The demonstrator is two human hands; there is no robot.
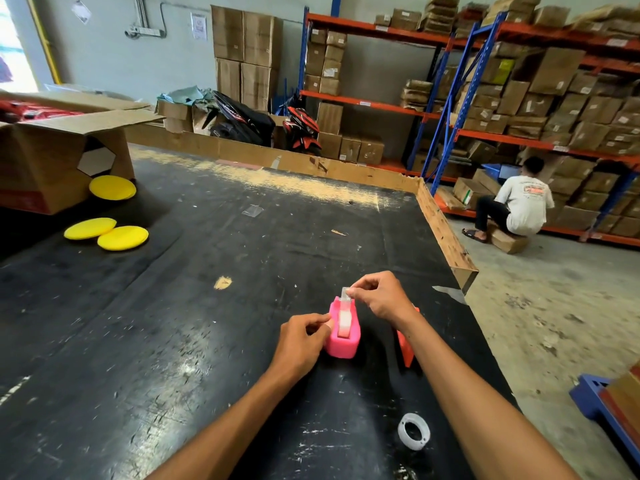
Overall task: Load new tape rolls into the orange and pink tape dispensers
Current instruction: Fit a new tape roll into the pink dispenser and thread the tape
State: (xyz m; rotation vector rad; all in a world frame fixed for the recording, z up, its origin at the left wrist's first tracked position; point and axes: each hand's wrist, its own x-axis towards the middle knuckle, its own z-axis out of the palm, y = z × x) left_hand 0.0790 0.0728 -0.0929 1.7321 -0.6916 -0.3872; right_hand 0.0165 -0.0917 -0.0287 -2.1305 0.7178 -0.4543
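Note:
A pink tape dispenser (pixel 341 344) stands on the black table (pixel 173 306), with a clear tape roll (pixel 344 322) seated in its slot. My left hand (pixel 304 344) grips the dispenser's left side, thumb near the roll. Above the dispenser's far end, my right hand (pixel 381 296) pinches the loose end of the tape (pixel 345 293), which runs up from the roll. The orange tape dispenser (pixel 406 348) stands just right of the pink one, mostly hidden behind my right forearm. A white empty tape core (pixel 414 431) lies flat on the table near the front right edge.
Three yellow round pads (pixel 107 233) lie at the left beside an open cardboard box (pixel 52 161). A wooden rim (pixel 446 233) borders the table's far and right sides. A person (pixel 519 202) crouches by shelves of cartons beyond the table. A blue pallet (pixel 602 403) sits on the floor at right.

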